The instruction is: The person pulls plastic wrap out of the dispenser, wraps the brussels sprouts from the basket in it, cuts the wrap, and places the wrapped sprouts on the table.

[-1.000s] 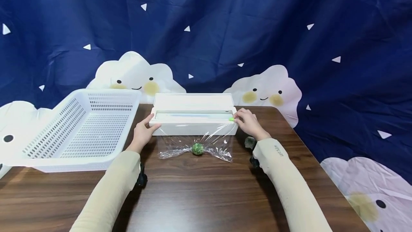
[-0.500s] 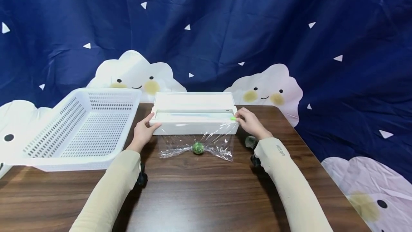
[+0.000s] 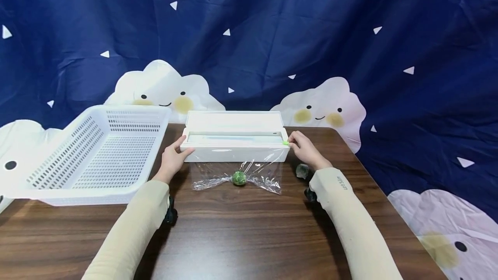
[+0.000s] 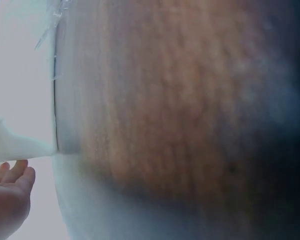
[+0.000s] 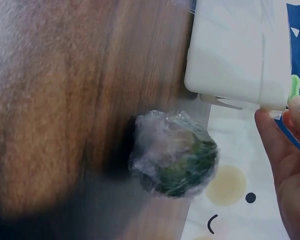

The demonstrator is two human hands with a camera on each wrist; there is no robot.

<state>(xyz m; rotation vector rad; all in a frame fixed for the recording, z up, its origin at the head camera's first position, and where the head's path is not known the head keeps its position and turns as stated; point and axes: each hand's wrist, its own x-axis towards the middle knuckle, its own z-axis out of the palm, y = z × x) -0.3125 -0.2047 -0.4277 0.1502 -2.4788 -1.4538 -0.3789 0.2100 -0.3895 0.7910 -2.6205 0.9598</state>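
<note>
A white cling film dispenser (image 3: 233, 154) stands with its lid raised on the table. My left hand (image 3: 172, 162) grips its left end, thumb on the front and fingers along the side. My right hand (image 3: 306, 150) pinches the small green cutter slider (image 3: 285, 143) at the right end; the right wrist view shows the slider (image 5: 295, 86) just above the fingertips. A sheet of cling film (image 3: 266, 171) hangs over the front onto the table, its near edge gathered around a round green vegetable (image 3: 239, 178).
Another round green vegetable (image 5: 175, 155), wrapped in crumpled film, lies beside the dispenser's right end, below my right wrist. A white perforated plastic basket (image 3: 116, 159) stands at the left. A blue cloud-patterned curtain (image 3: 249, 46) hangs behind the wooden table (image 3: 233, 237).
My right hand has slid the green cutter slider a short way rightward to the dispenser's right end. The left hand, film and vegetable stay in place.
</note>
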